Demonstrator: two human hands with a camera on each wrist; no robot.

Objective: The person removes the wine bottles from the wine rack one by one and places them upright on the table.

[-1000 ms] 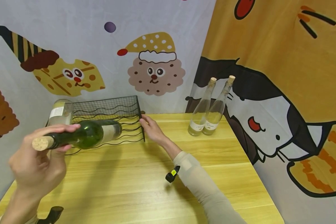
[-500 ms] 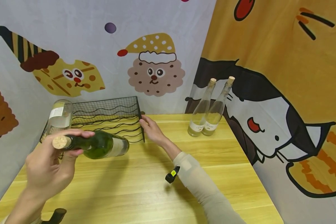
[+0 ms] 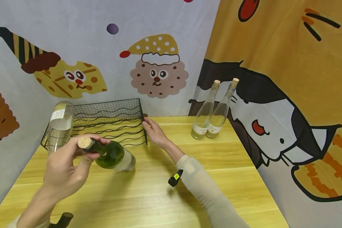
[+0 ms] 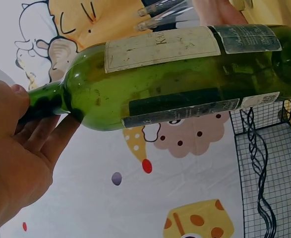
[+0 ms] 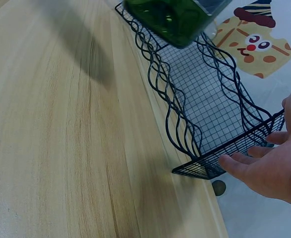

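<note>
My left hand point(image 3: 66, 169) grips a corked green wine bottle point(image 3: 111, 155) by the neck. In the head view the bottle leans, base away from me, in front of the black wire wine rack point(image 3: 108, 109). The left wrist view shows the fingers and thumb round the neck point(image 4: 46, 99), and two labels on the body. My right hand point(image 3: 156, 133) touches the rack's right end panel; in the right wrist view its fingers point(image 5: 237, 166) lie nearly straight against the mesh. A clear glass bottle point(image 3: 61, 123) sits at the rack's left end, its lower part partly behind my left hand.
Two clear corked bottles point(image 3: 200, 123) with white labels stand side by side at the back right of the wooden table point(image 3: 211, 167). Behind the table hangs a cartoon-printed cloth point(image 3: 159, 22). The rack stands close to it.
My left hand has brought the green bottle right and toward me, from over the rack to in front of it, tipping it more upright. My right hand has stayed at the rack's end.
</note>
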